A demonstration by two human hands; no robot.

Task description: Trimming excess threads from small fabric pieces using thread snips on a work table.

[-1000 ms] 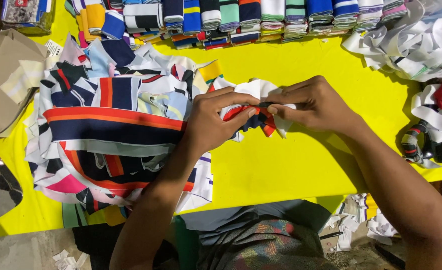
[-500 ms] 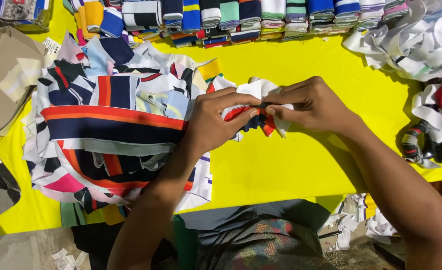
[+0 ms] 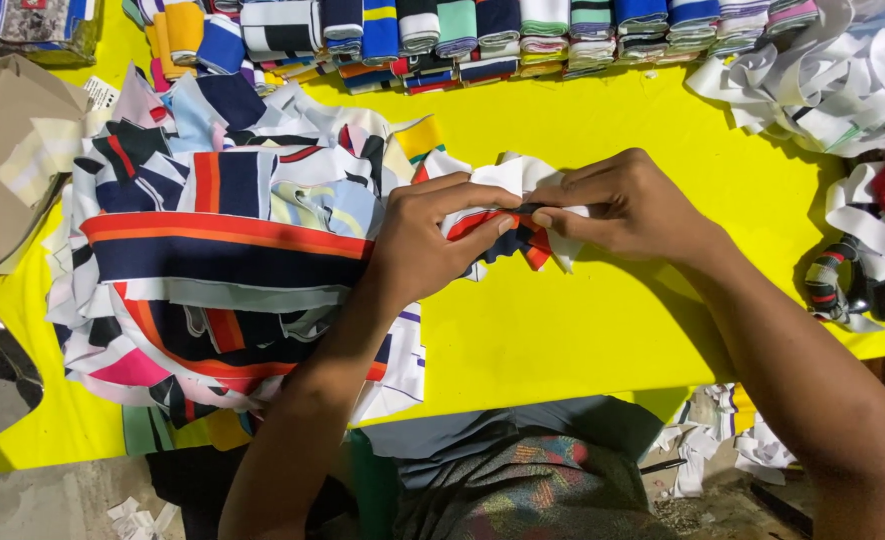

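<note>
Near the middle of the surface, a little toward its far edge: a small folded strip of striped cloth, white with red and dark bands, is pinched between both hands just above the yellow surface.
Left hand: fingers pressed together on the near-left end of the folded strip, thumb underneath, knuckles resting against the heap beside it.
Right hand: fingers closed on the far-right end of the same strip, tips meeting the left hand's tips over the fold.
Change from a moment ago: almost none; both hands sit in the same place on the strip, and the white edge pokes out above the fingers as before. The grip looks held rather than shifted, so the fold seems to be mid-press, not finished.
Heap of striped cloth pieces: loose, overlapping, red, navy, white and pale blue, covering the left side of the surface and touching the left wrist.
Row of folded bundles: neat and packed side by side along the far edge.
Pile of white strips: tangled, at the far right corner, well apart from the hands.
Cardboard box: at the left edge, flaps open.
Scraps: on the floor past the near edge.
</note>
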